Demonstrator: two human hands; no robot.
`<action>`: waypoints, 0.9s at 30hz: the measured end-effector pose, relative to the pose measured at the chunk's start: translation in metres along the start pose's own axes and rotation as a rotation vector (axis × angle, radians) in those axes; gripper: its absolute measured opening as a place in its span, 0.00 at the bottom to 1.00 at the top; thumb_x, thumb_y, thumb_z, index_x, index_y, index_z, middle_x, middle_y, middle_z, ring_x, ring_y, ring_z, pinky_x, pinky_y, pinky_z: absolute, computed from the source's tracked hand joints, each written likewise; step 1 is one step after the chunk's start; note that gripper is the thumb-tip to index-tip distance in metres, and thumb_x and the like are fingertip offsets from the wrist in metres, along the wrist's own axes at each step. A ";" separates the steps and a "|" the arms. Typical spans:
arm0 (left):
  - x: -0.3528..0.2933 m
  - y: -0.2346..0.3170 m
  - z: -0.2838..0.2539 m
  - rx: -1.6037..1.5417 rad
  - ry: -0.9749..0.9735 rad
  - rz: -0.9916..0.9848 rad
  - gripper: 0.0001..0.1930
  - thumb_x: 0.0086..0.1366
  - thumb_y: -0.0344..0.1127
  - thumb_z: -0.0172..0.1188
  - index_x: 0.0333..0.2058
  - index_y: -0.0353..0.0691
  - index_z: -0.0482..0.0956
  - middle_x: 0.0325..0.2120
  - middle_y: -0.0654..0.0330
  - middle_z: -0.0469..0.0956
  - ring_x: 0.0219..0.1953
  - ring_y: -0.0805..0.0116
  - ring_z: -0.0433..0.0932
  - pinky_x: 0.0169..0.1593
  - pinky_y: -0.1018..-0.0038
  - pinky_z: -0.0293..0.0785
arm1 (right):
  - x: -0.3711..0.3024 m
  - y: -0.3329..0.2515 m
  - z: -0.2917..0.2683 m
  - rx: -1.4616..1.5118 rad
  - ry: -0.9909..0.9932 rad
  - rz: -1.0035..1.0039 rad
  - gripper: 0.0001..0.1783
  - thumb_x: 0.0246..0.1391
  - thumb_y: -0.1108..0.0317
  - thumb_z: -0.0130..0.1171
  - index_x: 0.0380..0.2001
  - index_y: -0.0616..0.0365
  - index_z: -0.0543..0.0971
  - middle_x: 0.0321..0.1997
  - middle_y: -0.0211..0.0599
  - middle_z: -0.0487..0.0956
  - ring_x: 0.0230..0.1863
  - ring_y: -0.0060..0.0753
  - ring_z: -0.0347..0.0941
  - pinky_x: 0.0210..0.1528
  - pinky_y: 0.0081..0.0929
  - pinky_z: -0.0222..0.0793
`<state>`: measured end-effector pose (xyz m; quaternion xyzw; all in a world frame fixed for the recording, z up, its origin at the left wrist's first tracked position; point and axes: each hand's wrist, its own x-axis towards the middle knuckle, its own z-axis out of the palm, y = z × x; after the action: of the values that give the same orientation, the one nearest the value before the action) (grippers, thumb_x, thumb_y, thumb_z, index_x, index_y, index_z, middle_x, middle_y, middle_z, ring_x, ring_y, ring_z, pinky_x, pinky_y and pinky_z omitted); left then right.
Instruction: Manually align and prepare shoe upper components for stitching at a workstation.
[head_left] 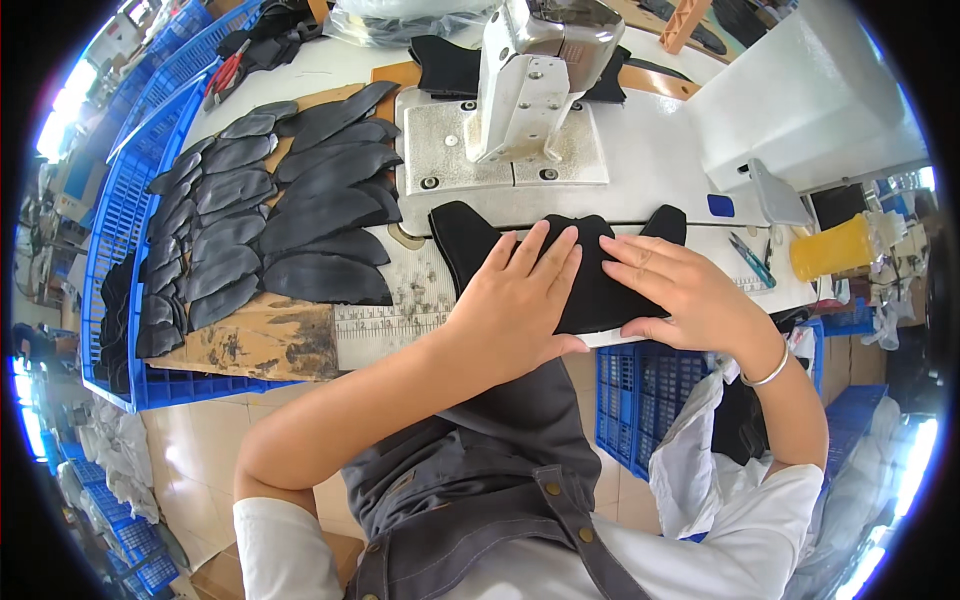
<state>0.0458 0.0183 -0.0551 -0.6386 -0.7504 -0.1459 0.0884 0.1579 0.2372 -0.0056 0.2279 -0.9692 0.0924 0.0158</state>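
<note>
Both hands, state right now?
Left hand: open, palm down on the black material.
Right hand: open, palm down on the same material, fingers slightly spread.

Your left hand (pixel 515 300) and right hand (pixel 690 290) rest on a black shaped piece (pixel 590 290) along the near edge of the bench (pixel 792 293), before the machine head (pixel 530 100). Left of you, dark leaf-shaped pieces (pixel 330 215) overlap on a brown board (pixel 270 340); rightward sit a slim tool (pixel 755 264) and 1 yellow cylinder (pixel 830 250).
</note>
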 end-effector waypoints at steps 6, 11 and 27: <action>0.013 0.012 -0.011 0.229 0.057 -0.015 0.32 0.58 0.52 0.56 0.52 0.28 0.71 0.55 0.48 0.69 0.53 0.51 0.71 0.59 0.61 0.63 | -0.001 -0.017 -0.011 -0.600 0.131 -0.128 0.18 0.51 0.67 0.57 0.43 0.68 0.77 0.46 0.48 0.79 0.50 0.48 0.76 0.57 0.42 0.69; -0.007 0.015 -0.102 0.364 0.093 -0.136 0.25 0.53 0.31 0.51 0.51 0.30 0.73 0.54 0.49 0.72 0.55 0.53 0.72 0.59 0.62 0.64 | 0.015 -0.050 -0.034 -0.449 0.325 -0.116 0.24 0.51 0.62 0.57 0.51 0.62 0.73 0.56 0.45 0.75 0.59 0.48 0.70 0.64 0.48 0.57; 0.101 -0.175 -0.054 0.487 0.263 -0.153 0.22 0.52 0.26 0.56 0.48 0.40 0.74 0.48 0.55 0.75 0.50 0.57 0.74 0.55 0.64 0.68 | 0.002 -0.022 0.051 -0.043 0.243 0.203 0.34 0.47 0.56 0.62 0.58 0.55 0.70 0.67 0.38 0.64 0.68 0.45 0.58 0.65 0.46 0.55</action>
<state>-0.1461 0.0701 0.0096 -0.5155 -0.7915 -0.0492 0.3246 0.1660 0.2075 -0.0515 0.1156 -0.9799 0.0997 0.1282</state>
